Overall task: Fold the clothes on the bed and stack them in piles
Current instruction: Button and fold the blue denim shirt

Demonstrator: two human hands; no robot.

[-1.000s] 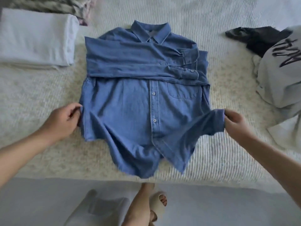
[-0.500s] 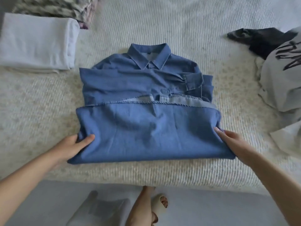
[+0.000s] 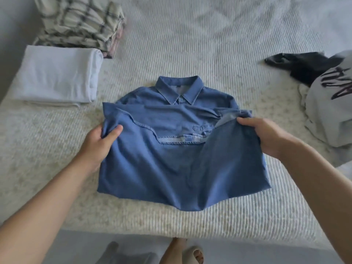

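Observation:
A blue denim shirt [image 3: 177,164] lies in the middle of the bed [image 3: 190,44], collar away from me, sleeves folded across the chest. Its lower half is doubled upward over the front. My left hand [image 3: 101,141] grips the left side of the folded part, thumb on top of the cloth. My right hand [image 3: 266,136] grips the right side, fingers curled over the edge. Both sides are lifted a little off the bed, and the hem between them sags across the chest.
A folded white garment [image 3: 57,75] lies at the left, with a folded checked one [image 3: 80,23] behind it. Unfolded clothes sit at the right: a black item [image 3: 302,65] and a grey printed one [image 3: 331,103]. The bed's near edge [image 3: 171,230] runs along the bottom; my sandalled foot [image 3: 192,253] stands below it.
The lower half of the shirt went up over the front. My hands then moved from the fold's bottom corners to its upper sides and lifted them toward the collar.

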